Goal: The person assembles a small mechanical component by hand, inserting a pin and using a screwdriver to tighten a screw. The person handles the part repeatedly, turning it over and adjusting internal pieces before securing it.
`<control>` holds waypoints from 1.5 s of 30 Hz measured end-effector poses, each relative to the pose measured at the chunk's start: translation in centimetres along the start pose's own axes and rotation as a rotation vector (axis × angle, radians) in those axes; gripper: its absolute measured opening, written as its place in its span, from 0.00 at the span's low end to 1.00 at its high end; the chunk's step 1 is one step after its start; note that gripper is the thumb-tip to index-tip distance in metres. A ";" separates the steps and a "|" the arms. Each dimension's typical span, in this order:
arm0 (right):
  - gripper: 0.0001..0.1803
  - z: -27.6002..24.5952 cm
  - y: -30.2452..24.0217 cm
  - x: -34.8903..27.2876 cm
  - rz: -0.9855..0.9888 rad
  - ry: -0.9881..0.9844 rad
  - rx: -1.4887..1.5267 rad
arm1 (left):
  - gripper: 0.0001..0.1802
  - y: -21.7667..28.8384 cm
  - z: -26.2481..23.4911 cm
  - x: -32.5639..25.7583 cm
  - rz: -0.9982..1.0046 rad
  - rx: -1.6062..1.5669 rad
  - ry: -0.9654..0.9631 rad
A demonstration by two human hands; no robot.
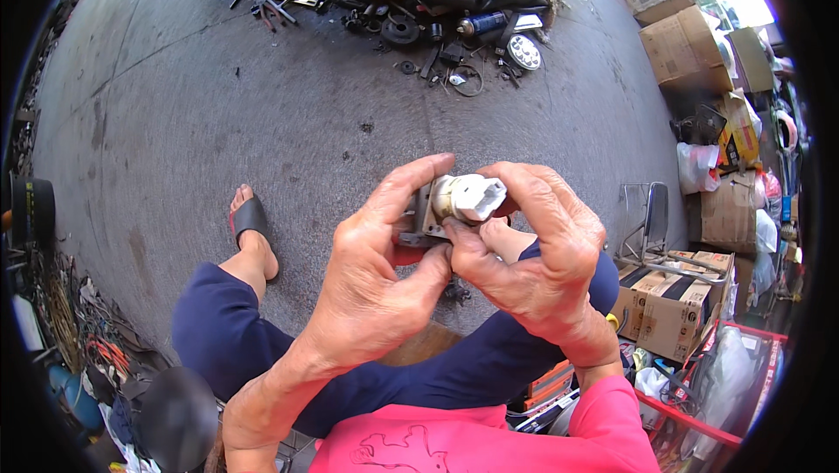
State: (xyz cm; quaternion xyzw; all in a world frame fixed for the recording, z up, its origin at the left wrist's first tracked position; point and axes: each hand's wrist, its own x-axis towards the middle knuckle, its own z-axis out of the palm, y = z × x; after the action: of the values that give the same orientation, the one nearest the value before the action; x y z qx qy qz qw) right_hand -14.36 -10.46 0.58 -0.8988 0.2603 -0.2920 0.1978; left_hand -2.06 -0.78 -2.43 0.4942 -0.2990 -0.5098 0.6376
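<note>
As both hands (371, 285) (546, 250) grip a fitting (472, 197), a basket (687, 421) holds plastic (731, 379); boxes (657, 314) stand nearby.

The view comes from the person's head, through the left one of two fisheye cameras, above the grip and looking steeply down and forward. Left hand (363, 281) and right hand (542, 254) meet near mid-picture, close to the lens. The pink shirt (559, 438) enters on the near side of the grip; beyond it, the floor (175, 141) spreads far out. Cardboard boxes (686, 49) right of the grip tilt with the lens's bend.
</note>
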 end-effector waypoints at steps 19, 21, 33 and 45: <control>0.18 0.0 -0.6 1.3 -0.030 -0.067 -0.013 | 0.30 0.2 -1.0 -0.4 -0.065 -0.075 -0.032; 0.18 -0.2 -0.7 1.4 -0.002 -0.086 -0.006 | 0.29 0.9 -1.0 -0.3 -0.116 -0.094 -0.039; 0.17 -0.2 -0.3 1.1 0.095 -0.077 0.085 | 0.26 0.6 -1.1 -0.2 -0.138 -0.137 -0.063; 0.18 -0.5 -0.3 1.2 0.042 -0.082 0.061 | 0.28 1.7 -1.6 0.0 -0.261 -0.183 -0.077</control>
State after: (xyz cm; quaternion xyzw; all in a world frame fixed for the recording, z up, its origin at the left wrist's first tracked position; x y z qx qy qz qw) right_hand -13.75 -11.04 1.58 -0.8979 0.2616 -0.2587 0.2418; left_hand -0.05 -0.33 -1.33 0.4490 -0.2088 -0.6320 0.5961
